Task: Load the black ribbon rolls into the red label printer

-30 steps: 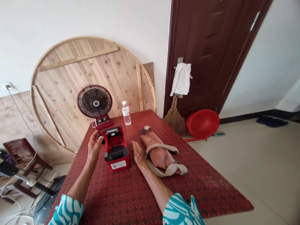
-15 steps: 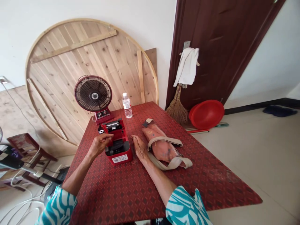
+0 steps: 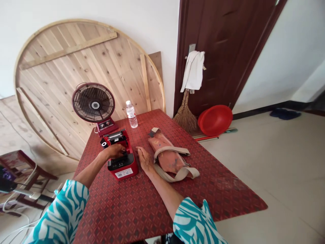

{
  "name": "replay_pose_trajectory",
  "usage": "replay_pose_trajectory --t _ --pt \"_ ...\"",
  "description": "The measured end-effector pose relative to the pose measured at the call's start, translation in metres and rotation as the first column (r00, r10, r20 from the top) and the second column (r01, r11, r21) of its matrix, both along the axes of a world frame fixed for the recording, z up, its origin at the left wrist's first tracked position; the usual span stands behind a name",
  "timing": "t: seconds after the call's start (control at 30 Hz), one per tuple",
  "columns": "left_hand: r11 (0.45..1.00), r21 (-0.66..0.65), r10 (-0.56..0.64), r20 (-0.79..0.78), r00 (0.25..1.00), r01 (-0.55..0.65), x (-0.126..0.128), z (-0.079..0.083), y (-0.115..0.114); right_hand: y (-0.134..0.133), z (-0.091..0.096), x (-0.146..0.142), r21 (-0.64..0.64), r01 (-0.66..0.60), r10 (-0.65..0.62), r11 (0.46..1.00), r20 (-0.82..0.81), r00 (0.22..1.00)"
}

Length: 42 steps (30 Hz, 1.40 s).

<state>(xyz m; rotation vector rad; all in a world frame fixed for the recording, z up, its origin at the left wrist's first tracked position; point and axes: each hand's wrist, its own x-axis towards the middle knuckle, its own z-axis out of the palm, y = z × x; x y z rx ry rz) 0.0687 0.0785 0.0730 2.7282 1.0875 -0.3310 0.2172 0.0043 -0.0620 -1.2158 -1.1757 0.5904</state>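
A red and black label printer (image 3: 126,169) stands on the table with its lid tipped back, the roller side showing. My left hand (image 3: 117,151) reaches down into its open bay, with fingers bent together against a dark part. What lies under those fingertips is hidden. Just right of the printer, my right hand (image 3: 145,159) rests on its edge on the tabletop, fingers stretched forward and holding nothing visible. Beside that hand lies a worn orange-pink bag (image 3: 167,154) with a beige strap (image 3: 162,174).
A small fan (image 3: 93,105) and a water bottle (image 3: 131,115) stand behind the printer on the red patterned table (image 3: 215,189). A round wooden tabletop (image 3: 91,64) leans on the wall. A broom (image 3: 186,115) and red basins (image 3: 218,118) are by the door.
My left hand has moved from above the printer's left edge down into its open bay. My right hand stays beside the printer. The whole view has shifted slightly.
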Motion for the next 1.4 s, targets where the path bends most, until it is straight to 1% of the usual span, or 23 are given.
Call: replay_pose_trajectory --t 0.1,0.17,0.27,0.33,0.47,0.57,0.67,0.77,0.83,0.87,0.9,0.97,1.0,1.07,1.1,1.13,1.17,1.27,1.33,1.4 --pt "0.998 0.045 0.043 0.004 0.999 -0.044 -0.003 0.002 -0.007 0.001 0.001 -0.001 -0.002 0.008 -0.008 1.000 -0.002 1.000" --pt "0.990 0.117 0.077 0.033 0.996 -0.080 -0.005 0.003 -0.012 0.001 0.001 -0.001 -0.005 0.009 -0.009 1.000 0.003 1.000" --pt "0.976 0.198 0.089 0.038 0.995 -0.094 -0.008 0.002 -0.018 0.000 0.002 0.000 -0.016 -0.002 0.002 1.000 0.011 1.000" --pt "0.972 0.212 0.093 0.037 0.995 -0.099 -0.009 0.000 -0.020 0.000 0.002 0.001 -0.022 -0.008 0.008 1.000 0.015 1.000" --pt "0.972 0.195 0.120 0.067 0.991 -0.131 -0.009 -0.003 -0.021 -0.001 0.003 0.001 -0.010 0.006 -0.006 1.000 0.032 0.999" --pt "0.961 0.223 0.139 0.124 0.982 -0.164 -0.009 -0.004 -0.020 -0.001 0.003 0.001 -0.011 0.013 -0.012 1.000 0.036 0.999" --pt "0.959 0.240 0.102 0.208 0.973 -0.152 -0.010 -0.005 -0.021 -0.001 0.003 0.001 -0.013 -0.001 0.001 1.000 0.030 1.000" --pt "0.973 0.207 0.028 0.338 0.941 -0.103 -0.018 -0.003 -0.030 -0.002 0.004 0.001 -0.015 -0.002 0.003 1.000 0.027 1.000" --pt "0.981 0.170 0.003 0.478 0.878 -0.096 -0.031 -0.001 -0.041 -0.003 0.004 0.001 -0.026 -0.005 0.006 1.000 0.027 1.000" --pt "0.983 0.145 0.011 0.558 0.830 -0.111 -0.041 -0.001 -0.045 -0.003 0.005 0.001 -0.033 -0.008 0.009 0.999 0.029 1.000" --pt "0.983 0.108 0.048 0.639 0.768 -0.151 -0.052 -0.002 -0.048 -0.003 0.005 0.001 -0.040 -0.013 0.014 0.999 0.032 0.999" --pt "0.954 0.010 0.179 0.785 0.593 -0.301 -0.078 -0.008 -0.047 -0.004 0.006 0.001 -0.044 -0.023 0.025 0.999 0.042 0.999" --pt "0.930 -0.082 0.263 0.831 0.490 -0.359 -0.091 -0.013 -0.044 -0.004 0.006 0.002 -0.042 -0.027 0.029 0.999 0.044 0.999" --pt "0.864 -0.313 0.441 0.848 0.294 -0.393 -0.115 -0.029 -0.032 -0.005 0.006 0.002 -0.040 -0.030 0.032 0.999 0.037 0.999" --pt "0.830 -0.383 0.497 0.838 0.225 -0.404 -0.124 -0.039 -0.026 -0.006 0.006 0.003 -0.040 -0.029 0.030 0.999 0.032 0.999" --pt "0.806 -0.427 0.537 0.819 0.203 -0.410 -0.131 -0.049 -0.020 -0.006 0.006 0.003 -0.041 -0.028 0.029 0.999 0.025 0.999" --pt "0.785 -0.443 0.554 0.815 0.172 -0.432 -0.135 -0.059 -0.014 -0.006 0.006 0.004 -0.043 -0.030 0.031 0.999 0.020 0.999" --pt "0.767 -0.445 0.570 0.804 0.169 -0.463 -0.140 -0.085 -0.006 -0.008 0.008 0.005 -0.046 -0.034 0.036 0.998 0.028 0.999" --pt "0.770 -0.438 0.564 0.806 0.176 -0.464 -0.140 -0.093 -0.007 -0.009 0.009 0.006 -0.050 -0.035 0.037 0.998 0.042 0.998" --pt "0.773 -0.437 0.566 0.802 0.190 -0.459 -0.140 -0.093 -0.008 -0.009 0.009 0.007 -0.053 -0.034 0.036 0.998 0.049 0.998"
